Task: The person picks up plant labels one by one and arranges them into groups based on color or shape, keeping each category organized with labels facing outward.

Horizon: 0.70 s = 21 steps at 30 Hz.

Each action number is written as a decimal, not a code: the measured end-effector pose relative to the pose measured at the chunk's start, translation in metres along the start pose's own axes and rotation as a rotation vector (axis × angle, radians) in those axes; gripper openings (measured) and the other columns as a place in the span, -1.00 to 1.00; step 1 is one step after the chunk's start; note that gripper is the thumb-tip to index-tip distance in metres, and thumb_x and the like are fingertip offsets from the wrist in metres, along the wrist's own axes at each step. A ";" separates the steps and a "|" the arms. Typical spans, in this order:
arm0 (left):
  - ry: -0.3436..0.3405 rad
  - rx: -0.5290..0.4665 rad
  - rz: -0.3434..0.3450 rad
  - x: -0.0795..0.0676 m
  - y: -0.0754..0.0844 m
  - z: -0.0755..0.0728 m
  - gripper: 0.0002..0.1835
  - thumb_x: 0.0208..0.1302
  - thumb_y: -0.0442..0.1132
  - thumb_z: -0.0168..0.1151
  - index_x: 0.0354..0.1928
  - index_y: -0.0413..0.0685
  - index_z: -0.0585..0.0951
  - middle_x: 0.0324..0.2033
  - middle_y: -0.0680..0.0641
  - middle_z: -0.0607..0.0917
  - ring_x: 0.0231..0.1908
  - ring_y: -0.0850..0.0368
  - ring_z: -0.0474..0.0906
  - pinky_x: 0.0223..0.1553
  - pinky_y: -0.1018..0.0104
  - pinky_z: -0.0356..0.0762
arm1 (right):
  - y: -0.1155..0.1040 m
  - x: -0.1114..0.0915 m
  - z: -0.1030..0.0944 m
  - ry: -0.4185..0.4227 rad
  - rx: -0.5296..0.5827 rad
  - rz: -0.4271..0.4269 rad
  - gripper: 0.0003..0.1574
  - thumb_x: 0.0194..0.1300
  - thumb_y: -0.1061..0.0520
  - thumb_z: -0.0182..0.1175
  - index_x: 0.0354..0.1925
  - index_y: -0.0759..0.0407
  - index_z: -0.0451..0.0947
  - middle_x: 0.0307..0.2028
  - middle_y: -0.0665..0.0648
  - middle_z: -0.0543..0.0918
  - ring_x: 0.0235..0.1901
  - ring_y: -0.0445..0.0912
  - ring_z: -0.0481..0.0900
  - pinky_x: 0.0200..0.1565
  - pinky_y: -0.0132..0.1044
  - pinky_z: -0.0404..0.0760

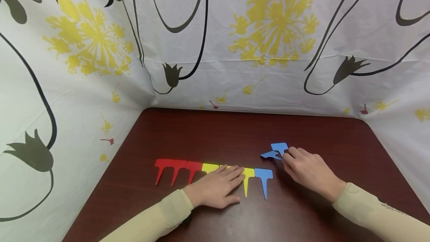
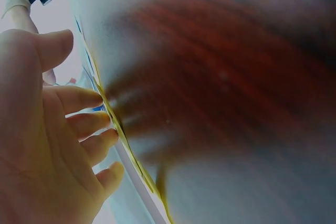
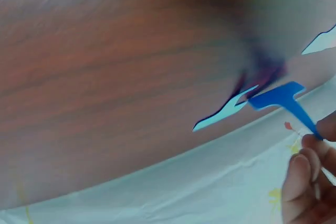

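Observation:
A row of T-shaped plant labels lies across the table in the head view: three red labels [image 1: 178,163], then yellow labels [image 1: 248,173], then one blue label [image 1: 263,173] at the right end. My left hand [image 1: 216,186] rests flat over the yellow ones, fingers extended, hiding part of them. Up and right of the row, my right hand [image 1: 310,171] pinches the stem of a blue plant label [image 3: 278,95] between thumb and fingers, its head tilted. Close behind it lies another blue label [image 1: 279,147], which the held one nearly meets in the right wrist view.
The dark reddish-brown table [image 1: 208,133] has rounded far corners. A white cloth [image 1: 215,40] printed with yellow and grey flowers hangs behind it and along both sides. Pale sleeves [image 1: 158,212] cover both forearms.

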State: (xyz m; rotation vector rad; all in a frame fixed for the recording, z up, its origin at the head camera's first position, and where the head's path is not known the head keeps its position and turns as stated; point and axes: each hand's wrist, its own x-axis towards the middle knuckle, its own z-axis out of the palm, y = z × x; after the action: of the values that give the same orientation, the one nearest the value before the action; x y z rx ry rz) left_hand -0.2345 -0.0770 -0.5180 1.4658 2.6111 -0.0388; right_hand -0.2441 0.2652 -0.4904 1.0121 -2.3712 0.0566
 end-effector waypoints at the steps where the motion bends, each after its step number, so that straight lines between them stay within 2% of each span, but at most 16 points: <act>1: -0.001 0.000 0.000 0.000 0.000 0.000 -0.19 0.49 0.35 -0.25 0.59 0.05 0.11 0.57 0.00 0.06 0.54 0.08 -0.07 0.49 0.04 -0.01 | 0.001 0.000 -0.001 0.016 0.000 -0.024 -0.71 0.38 0.06 -0.01 -0.40 0.17 0.54 -0.47 0.05 0.39 -0.59 -0.15 0.30 -0.72 -0.38 0.31; 4: -0.001 0.000 0.000 -0.001 -0.001 0.000 -0.20 0.50 0.34 -0.26 0.59 0.05 0.11 0.57 0.00 0.06 0.54 0.06 -0.06 0.49 0.04 0.00 | 0.002 -0.001 -0.004 0.066 -0.003 -0.082 -0.57 0.47 0.02 -0.12 -0.38 0.16 0.58 -0.47 0.05 0.40 -0.60 -0.17 0.29 -0.74 -0.38 0.31; 11: 0.018 0.008 0.004 -0.003 -0.001 0.002 -0.21 0.51 0.33 -0.26 0.59 0.05 0.12 0.57 -0.01 0.06 0.54 0.04 -0.07 0.49 0.06 0.00 | 0.003 0.000 -0.015 0.198 0.002 -0.186 -0.62 0.44 0.13 -0.05 -0.27 0.24 0.68 -0.45 0.09 0.47 -0.60 -0.13 0.35 -0.72 -0.29 0.42; 21: 0.014 -0.016 -0.007 -0.005 -0.002 0.003 -0.21 0.51 0.33 -0.27 0.60 0.06 0.11 0.57 -0.02 0.05 0.55 0.02 -0.08 0.49 0.03 0.00 | -0.011 -0.009 -0.023 0.225 0.055 -0.264 -0.65 0.46 0.16 -0.02 -0.33 0.21 0.66 -0.42 0.06 0.54 -0.57 -0.13 0.39 -0.65 -0.30 0.45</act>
State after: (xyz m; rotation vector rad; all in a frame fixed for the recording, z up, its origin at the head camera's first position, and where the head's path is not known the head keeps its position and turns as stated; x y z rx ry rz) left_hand -0.2333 -0.0828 -0.5208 1.4575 2.6212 -0.0091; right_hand -0.2213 0.2690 -0.4775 1.2666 -2.0282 0.1303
